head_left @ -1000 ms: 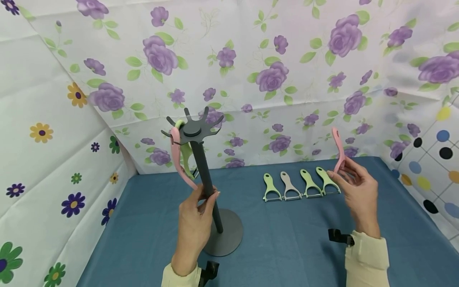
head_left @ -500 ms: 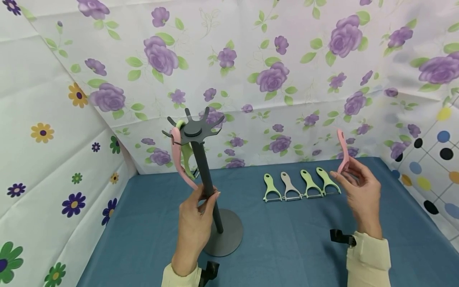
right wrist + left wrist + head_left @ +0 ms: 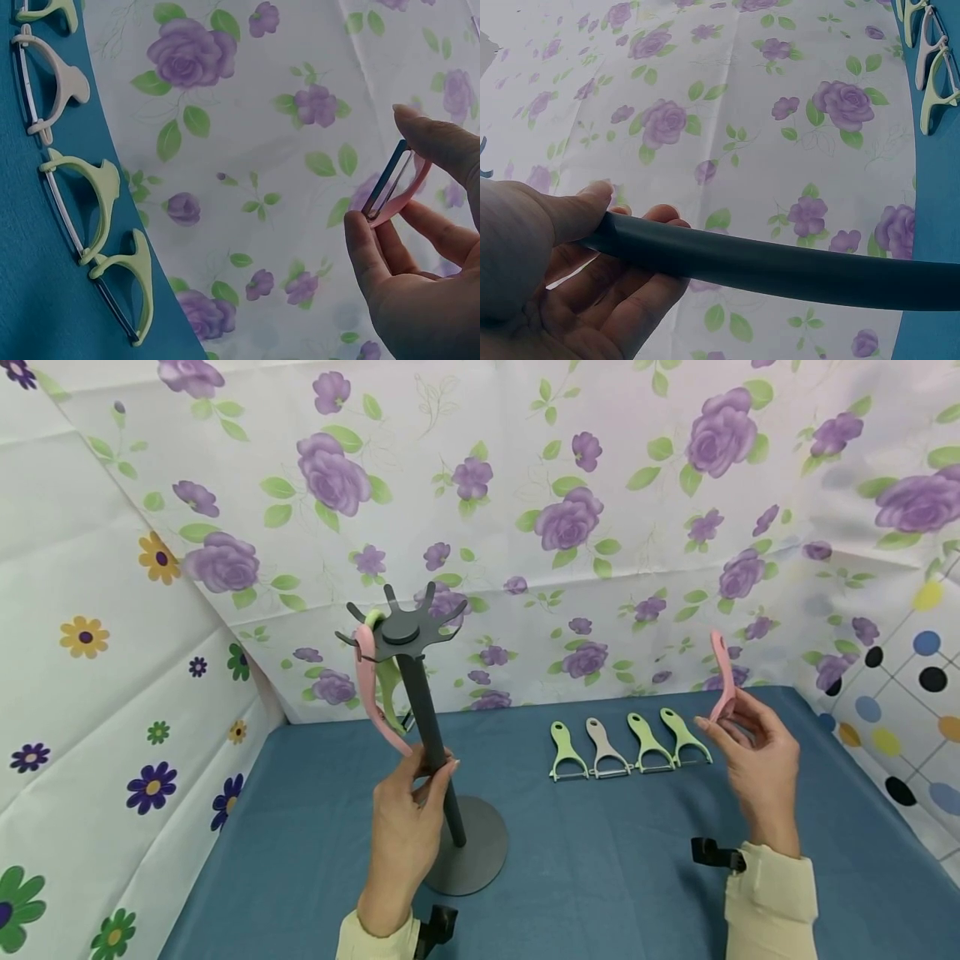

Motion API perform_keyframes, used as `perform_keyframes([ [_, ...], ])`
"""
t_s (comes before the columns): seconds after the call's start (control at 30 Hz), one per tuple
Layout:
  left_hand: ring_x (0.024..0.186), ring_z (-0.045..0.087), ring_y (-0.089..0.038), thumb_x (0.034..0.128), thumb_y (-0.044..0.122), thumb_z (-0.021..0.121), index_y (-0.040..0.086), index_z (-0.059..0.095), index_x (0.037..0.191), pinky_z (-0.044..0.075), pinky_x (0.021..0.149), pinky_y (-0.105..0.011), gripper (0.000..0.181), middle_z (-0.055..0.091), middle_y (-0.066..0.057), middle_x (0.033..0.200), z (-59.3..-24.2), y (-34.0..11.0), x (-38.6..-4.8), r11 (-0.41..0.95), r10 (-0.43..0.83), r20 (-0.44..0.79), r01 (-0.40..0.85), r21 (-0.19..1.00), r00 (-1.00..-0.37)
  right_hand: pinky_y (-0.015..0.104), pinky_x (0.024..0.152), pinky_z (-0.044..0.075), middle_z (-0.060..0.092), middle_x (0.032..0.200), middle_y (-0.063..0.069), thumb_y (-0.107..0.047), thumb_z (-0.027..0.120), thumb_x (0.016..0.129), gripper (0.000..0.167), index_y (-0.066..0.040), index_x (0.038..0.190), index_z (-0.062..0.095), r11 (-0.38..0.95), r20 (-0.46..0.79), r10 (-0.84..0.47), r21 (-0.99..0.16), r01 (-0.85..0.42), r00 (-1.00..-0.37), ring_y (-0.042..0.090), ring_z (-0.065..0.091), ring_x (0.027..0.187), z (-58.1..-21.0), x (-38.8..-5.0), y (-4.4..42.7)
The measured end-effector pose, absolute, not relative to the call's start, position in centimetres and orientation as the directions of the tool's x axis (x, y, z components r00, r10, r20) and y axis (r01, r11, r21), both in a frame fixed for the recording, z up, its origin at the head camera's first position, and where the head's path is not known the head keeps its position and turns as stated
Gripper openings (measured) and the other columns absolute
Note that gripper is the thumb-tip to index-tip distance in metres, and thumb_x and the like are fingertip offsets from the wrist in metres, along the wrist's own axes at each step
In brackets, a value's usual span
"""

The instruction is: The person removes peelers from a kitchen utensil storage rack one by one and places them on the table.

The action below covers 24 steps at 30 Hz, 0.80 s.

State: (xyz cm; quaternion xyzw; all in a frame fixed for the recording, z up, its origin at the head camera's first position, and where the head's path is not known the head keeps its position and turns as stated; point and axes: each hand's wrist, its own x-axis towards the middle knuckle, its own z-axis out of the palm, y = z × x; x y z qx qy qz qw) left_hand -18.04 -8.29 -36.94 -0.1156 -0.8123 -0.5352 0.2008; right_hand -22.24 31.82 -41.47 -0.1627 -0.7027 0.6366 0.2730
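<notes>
My left hand (image 3: 408, 835) grips the post of a dark grey rack (image 3: 425, 718) with thumb and fingers; the post crosses the left wrist view. From the rack's left prongs hang a pink peeler (image 3: 367, 681) and a green peeler (image 3: 388, 685), partly behind it. Over at the right, my right hand (image 3: 761, 760) pinches another pink peeler (image 3: 722, 672) by its blade end, handle pointing up, above the table. Its blade (image 3: 388, 180) shows between thumb and fingers in the right wrist view.
Several peelers lie in a row at the back of the blue table: a green peeler (image 3: 567, 752) leftmost, a pale beige peeler (image 3: 606, 750), then two more green ones. The rack's round base (image 3: 480, 852) stands on the cloth. Floral sheets (image 3: 480, 543) hang behind.
My right hand has shifted slightly to the right with the pink peeler. The left hand still holds the post, and the hanging peelers have not moved.
</notes>
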Motion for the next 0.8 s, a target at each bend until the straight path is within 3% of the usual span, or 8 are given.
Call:
perform_keyframes([
  [0.8,0.1,0.074,-0.018,0.1011,0.023,0.066,0.015,0.069,0.108,0.063,0.089,-0.03,0.011,0.075,-0.004,0.102,-36.9,-8.3,-18.2,0.407,-0.03,0.424,0.376,0.832,-0.905,0.001,0.082,0.052,0.061,0.116,-0.013,-0.016,0.086,0.083,0.064,-0.026,0.142,0.061,0.109,0.084,0.663,-0.994,-0.015,-0.744,0.004,0.059,0.106,-42.4,-22.6,33.1],
])
